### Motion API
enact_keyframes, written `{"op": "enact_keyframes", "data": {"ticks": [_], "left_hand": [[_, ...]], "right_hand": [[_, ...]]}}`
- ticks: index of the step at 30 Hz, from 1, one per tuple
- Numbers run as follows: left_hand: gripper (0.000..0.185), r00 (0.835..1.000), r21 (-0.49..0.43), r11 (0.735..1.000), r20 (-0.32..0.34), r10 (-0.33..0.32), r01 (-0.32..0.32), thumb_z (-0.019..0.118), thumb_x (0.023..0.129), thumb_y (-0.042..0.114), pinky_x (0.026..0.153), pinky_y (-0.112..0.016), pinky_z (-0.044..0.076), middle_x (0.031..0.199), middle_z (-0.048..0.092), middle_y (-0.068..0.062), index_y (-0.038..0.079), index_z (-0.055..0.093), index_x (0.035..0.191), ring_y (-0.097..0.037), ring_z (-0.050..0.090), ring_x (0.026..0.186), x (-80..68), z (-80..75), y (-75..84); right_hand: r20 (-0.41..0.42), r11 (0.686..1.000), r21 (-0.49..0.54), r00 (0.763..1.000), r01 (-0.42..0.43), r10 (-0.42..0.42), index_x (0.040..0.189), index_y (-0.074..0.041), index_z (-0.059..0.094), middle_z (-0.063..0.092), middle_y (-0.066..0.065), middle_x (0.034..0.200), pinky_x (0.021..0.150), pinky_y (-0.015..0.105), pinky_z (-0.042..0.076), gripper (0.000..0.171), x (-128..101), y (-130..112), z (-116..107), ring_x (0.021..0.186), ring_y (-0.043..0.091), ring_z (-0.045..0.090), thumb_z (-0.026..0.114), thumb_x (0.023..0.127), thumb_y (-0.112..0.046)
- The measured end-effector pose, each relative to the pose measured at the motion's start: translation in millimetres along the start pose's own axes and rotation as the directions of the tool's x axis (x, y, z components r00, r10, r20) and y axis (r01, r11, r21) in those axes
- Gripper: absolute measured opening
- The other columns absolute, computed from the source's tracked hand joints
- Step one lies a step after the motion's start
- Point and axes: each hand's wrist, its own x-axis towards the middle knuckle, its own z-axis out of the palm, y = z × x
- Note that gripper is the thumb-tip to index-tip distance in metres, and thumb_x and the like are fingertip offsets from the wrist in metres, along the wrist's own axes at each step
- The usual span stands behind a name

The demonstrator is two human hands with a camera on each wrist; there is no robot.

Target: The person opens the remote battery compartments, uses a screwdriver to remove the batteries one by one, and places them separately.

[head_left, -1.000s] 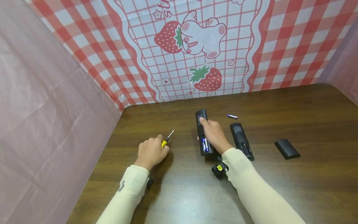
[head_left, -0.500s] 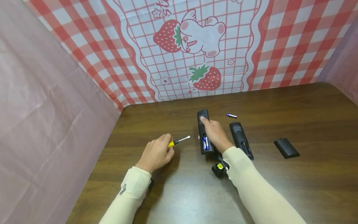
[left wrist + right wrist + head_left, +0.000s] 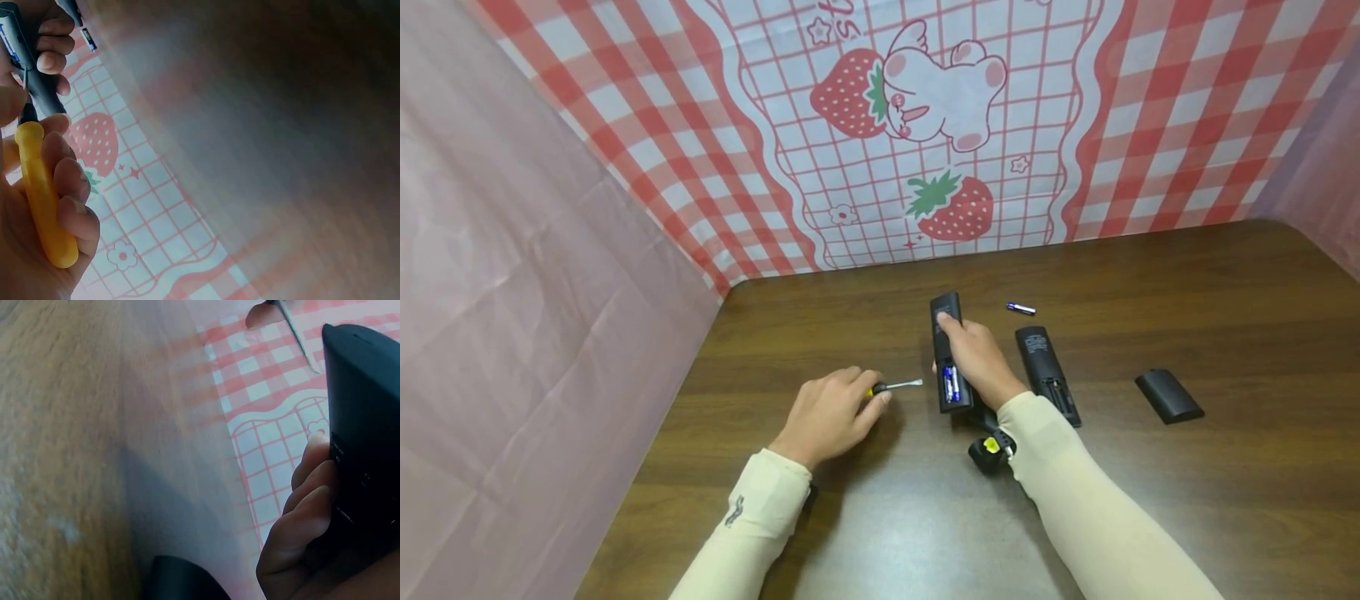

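Note:
My left hand (image 3: pixel 831 414) grips a screwdriver (image 3: pixel 45 200) by its yellow handle, fingers curled round it. The metal shaft points right, its tip just left of a black remote control (image 3: pixel 942 354) and apart from it in the head view. My right hand (image 3: pixel 983 360) holds that remote above the table, thumb on its back and fingers round the far side. Its battery compartment is uncovered, with blue-and-silver batteries (image 3: pixel 951 384) inside. In the right wrist view, the remote (image 3: pixel 365 412) appears dark and close, and the screwdriver shaft (image 3: pixel 299 339) is near its end.
A second black remote (image 3: pixel 1036 354) lies right of my right hand, its battery compartment uncovered. Behind it lies a loose battery (image 3: pixel 1021 308). Farther right is a black cover (image 3: pixel 1168 396). The wooden table (image 3: pixel 880 517) meets a checked cloth (image 3: pixel 1187 125) at the back.
My left hand has moved right, toward the remote, and the screwdriver has swung from pointing up and right to nearly level. My right hand and its remote have barely shifted.

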Motion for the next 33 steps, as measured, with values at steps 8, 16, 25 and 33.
{"op": "enact_keyframes", "data": {"ticks": [8,16,25,33], "left_hand": [[0.024,0.998,-0.005,0.998,0.016,0.068,-0.068,0.057,0.102,0.038,0.052,-0.032,0.049,0.085,0.067,0.005,0.018,0.071,0.108,-0.012,0.063,0.067,1.1,-4.6,4.7],[0.021,0.994,-0.022,0.996,0.06,0.089,-0.088,0.05,0.105,0.034,0.043,-0.029,0.035,0.061,0.044,0.01,0.016,0.057,0.096,-0.009,0.042,0.048,3.2,-9.1,11.7],[0.025,0.983,-0.004,0.984,0.046,0.176,-0.176,0.05,0.106,0.031,0.044,-0.029,0.038,0.068,0.049,0.009,0.017,0.059,0.087,-0.008,0.044,0.051,7.9,-13.7,24.9],[0.027,0.98,-0.008,0.98,0.012,0.2,-0.2,0.049,0.106,0.029,0.041,-0.027,0.032,0.061,0.04,0.01,0.017,0.054,0.082,-0.008,0.039,0.047,7.8,-14.6,34.6]], "right_hand": [[-0.006,1.0,-0.021,1.0,-0.005,0.004,0.118,0.0,0.053,0.066,0.016,0.083,0.06,0.036,0.054,0.05,-0.5,-1.3,0.5,0.067,0.022,0.065,0.04,0.105,-0.047],[-0.023,0.992,-0.12,0.999,0.039,-0.042,0.118,-0.001,0.057,0.074,0.012,0.084,0.064,0.036,0.055,0.057,-1.6,-0.8,-2.0,0.073,0.023,0.069,0.033,0.106,-0.051],[-0.043,0.993,-0.11,0.997,0.054,-0.059,0.11,-0.001,0.057,0.071,0.012,0.077,0.057,0.034,0.054,0.055,0.2,-0.3,-2.8,0.064,0.023,0.067,0.035,0.105,-0.051],[-0.042,0.993,-0.101,0.997,0.061,-0.065,0.109,-0.002,0.056,0.069,0.012,0.076,0.058,0.034,0.053,0.053,-1.7,-1.4,-3.6,0.063,0.022,0.064,0.035,0.105,-0.051]]}}
